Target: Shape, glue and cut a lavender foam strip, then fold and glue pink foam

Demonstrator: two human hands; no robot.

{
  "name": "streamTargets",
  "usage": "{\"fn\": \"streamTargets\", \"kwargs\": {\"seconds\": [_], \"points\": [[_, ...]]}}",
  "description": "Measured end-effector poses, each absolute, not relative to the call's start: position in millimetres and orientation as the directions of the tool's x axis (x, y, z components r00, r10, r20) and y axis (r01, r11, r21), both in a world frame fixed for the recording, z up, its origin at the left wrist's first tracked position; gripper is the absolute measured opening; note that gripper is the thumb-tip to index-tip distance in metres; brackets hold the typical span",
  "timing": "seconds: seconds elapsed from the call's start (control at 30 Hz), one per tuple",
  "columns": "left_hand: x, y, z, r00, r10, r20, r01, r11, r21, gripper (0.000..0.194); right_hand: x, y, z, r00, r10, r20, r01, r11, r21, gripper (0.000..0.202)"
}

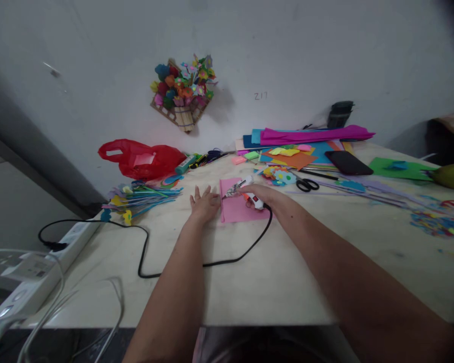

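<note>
A pink sheet of paper [236, 210] lies on the table in front of me, its left edge looking folded into a narrow strip. My right hand [259, 194] is wrapped round a white hot glue gun [256, 200], whose nozzle points left at that strip. Whether the tip touches the paper I cannot tell. At the sheet's left edge, my left hand [205, 204] lies flat with its fingers spread, the fingertips by the strip. From the glue gun's handle a black cord [227, 262] loops under my left forearm.
On the left stand a power strip [75, 232], paper flowers [136, 199] and a red plastic bag [139, 159]. To the right lie scissors [307, 185], a phone [348, 162], coloured sheets [314, 135] and cut-outs [435, 222]. A flower decoration [183, 91] hangs on the wall.
</note>
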State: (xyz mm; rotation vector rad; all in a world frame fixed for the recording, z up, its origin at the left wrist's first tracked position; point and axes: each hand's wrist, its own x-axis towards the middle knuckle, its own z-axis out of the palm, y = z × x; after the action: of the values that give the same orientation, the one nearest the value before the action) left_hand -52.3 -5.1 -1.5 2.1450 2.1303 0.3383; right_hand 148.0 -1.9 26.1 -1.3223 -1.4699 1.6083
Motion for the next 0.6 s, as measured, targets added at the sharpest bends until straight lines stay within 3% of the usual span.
{"fn": "streamTargets", "kwargs": {"seconds": [0.6], "points": [[-52.2, -6.6, 0.5, -0.001, 0.997, 0.072, 0.973, -0.015, 0.23, 0.041, 147.5, 1.4, 22.5, -0.333, 0.889, -0.313, 0.191, -0.261, -0.946, 0.027]]}}
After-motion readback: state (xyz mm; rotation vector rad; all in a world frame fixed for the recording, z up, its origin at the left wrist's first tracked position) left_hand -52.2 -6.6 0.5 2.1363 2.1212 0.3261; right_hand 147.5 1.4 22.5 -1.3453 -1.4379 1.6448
